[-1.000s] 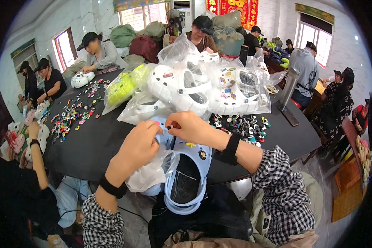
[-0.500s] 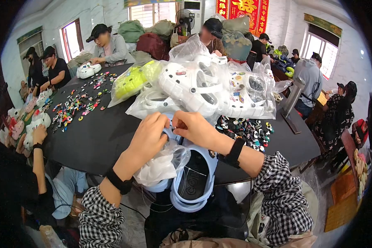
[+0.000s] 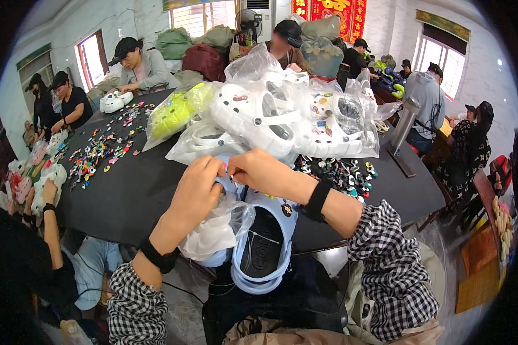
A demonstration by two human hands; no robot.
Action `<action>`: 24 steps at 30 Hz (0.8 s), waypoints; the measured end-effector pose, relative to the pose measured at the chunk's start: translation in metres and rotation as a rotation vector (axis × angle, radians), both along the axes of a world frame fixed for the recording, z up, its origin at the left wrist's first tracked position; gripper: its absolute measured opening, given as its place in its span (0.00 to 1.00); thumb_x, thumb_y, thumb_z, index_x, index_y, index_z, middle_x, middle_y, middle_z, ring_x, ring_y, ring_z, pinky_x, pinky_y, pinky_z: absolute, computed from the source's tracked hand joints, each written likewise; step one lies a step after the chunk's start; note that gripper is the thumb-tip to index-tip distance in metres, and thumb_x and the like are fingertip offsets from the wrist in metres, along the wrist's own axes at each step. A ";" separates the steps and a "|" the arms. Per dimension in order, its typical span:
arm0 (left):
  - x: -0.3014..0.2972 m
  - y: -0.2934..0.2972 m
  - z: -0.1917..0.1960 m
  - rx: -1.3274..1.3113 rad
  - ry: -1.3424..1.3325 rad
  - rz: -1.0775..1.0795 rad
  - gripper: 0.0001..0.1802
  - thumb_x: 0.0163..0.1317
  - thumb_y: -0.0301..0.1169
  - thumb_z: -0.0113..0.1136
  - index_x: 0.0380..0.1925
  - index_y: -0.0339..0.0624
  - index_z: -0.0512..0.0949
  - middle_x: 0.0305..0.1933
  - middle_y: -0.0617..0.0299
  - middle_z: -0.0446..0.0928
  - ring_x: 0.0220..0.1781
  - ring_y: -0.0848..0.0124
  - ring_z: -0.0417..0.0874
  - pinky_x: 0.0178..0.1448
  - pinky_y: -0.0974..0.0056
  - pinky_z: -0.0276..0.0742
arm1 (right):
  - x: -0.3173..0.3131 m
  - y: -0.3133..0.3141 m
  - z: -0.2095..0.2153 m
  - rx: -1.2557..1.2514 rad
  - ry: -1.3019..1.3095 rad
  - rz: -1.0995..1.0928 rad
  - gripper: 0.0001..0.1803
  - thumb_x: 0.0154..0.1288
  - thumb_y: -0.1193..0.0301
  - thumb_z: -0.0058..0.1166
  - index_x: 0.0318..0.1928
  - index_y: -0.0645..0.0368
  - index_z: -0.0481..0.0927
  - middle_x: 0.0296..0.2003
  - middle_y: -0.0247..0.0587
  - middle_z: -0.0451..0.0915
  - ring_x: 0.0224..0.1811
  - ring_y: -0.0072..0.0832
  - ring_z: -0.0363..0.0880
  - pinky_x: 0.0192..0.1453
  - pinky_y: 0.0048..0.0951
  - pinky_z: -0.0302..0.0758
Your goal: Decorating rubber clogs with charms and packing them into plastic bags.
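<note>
A pair of light blue clogs rests at the table's near edge, toes pointing away. My left hand (image 3: pixel 193 187) is closed around the toe part of the left clog (image 3: pixel 216 260). My right hand (image 3: pixel 262 172) pinches with bent fingers just above that toe; whatever is in the pinch is hidden. A clear bag with white stuffing (image 3: pixel 210 233) covers the left clog's opening. Beside it, the right clog (image 3: pixel 286 253) shows its dark insole, a thin white tie across it, and small charms on its upper.
Bagged white clogs (image 3: pixel 242 106) and a yellow-green bagged clog (image 3: pixel 172 115) are piled ahead. Loose charms (image 3: pixel 101 152) spread at left, more charms (image 3: pixel 342 175) at right. A metal stand (image 3: pixel 406 129) stands at the table's right. Co-workers sit around; one's hand (image 3: pixel 50 192) is at left.
The whole view has shifted a little, so the scene sits slightly further left. My hands stay together over the left clog's toe, with the right hand's fingers slightly repositioned.
</note>
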State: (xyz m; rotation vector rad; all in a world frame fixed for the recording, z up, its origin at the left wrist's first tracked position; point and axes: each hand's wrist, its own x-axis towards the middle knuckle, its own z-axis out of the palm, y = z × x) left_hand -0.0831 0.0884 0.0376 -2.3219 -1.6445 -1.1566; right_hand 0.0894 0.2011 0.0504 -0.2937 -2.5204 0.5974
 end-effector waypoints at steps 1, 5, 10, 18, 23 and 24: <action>0.001 -0.001 0.002 0.000 -0.001 -0.007 0.12 0.49 0.19 0.56 0.36 0.34 0.72 0.39 0.49 0.72 0.46 0.50 0.75 0.51 0.53 0.71 | -0.001 -0.001 0.001 0.069 -0.020 -0.022 0.04 0.56 0.79 0.59 0.34 0.64 0.81 0.27 0.49 0.84 0.31 0.41 0.85 0.38 0.38 0.79; 0.003 -0.003 0.004 -0.023 0.012 0.051 0.11 0.49 0.19 0.59 0.35 0.34 0.72 0.38 0.50 0.72 0.46 0.49 0.75 0.51 0.53 0.71 | -0.010 0.003 0.009 0.088 -0.141 -0.024 0.03 0.53 0.78 0.60 0.30 0.62 0.82 0.26 0.48 0.84 0.32 0.44 0.85 0.38 0.40 0.79; 0.004 -0.006 0.006 0.017 0.014 0.052 0.10 0.50 0.20 0.60 0.33 0.34 0.73 0.37 0.50 0.72 0.46 0.49 0.76 0.50 0.53 0.72 | -0.017 0.028 0.018 0.022 -0.314 0.142 0.15 0.57 0.71 0.67 0.44 0.62 0.81 0.36 0.45 0.84 0.35 0.37 0.84 0.44 0.36 0.79; 0.004 -0.008 0.008 -0.004 0.009 0.060 0.09 0.52 0.21 0.60 0.35 0.35 0.75 0.37 0.50 0.72 0.45 0.50 0.77 0.48 0.54 0.72 | -0.012 0.060 -0.002 0.031 -0.278 0.091 0.39 0.56 0.49 0.70 0.62 0.59 0.75 0.53 0.46 0.74 0.47 0.40 0.81 0.52 0.37 0.79; 0.001 -0.014 0.013 -0.059 -0.018 0.034 0.10 0.54 0.21 0.60 0.38 0.34 0.76 0.40 0.50 0.75 0.45 0.53 0.80 0.50 0.56 0.75 | -0.003 0.049 0.004 0.125 -0.300 0.047 0.37 0.59 0.46 0.66 0.59 0.61 0.77 0.50 0.49 0.78 0.50 0.43 0.81 0.54 0.38 0.78; -0.001 -0.015 0.015 -0.091 -0.059 -0.029 0.10 0.56 0.20 0.60 0.40 0.33 0.77 0.42 0.51 0.77 0.44 0.56 0.82 0.51 0.58 0.76 | 0.004 0.044 0.003 0.180 -0.261 0.014 0.36 0.60 0.45 0.63 0.57 0.62 0.78 0.49 0.50 0.79 0.50 0.47 0.80 0.54 0.42 0.77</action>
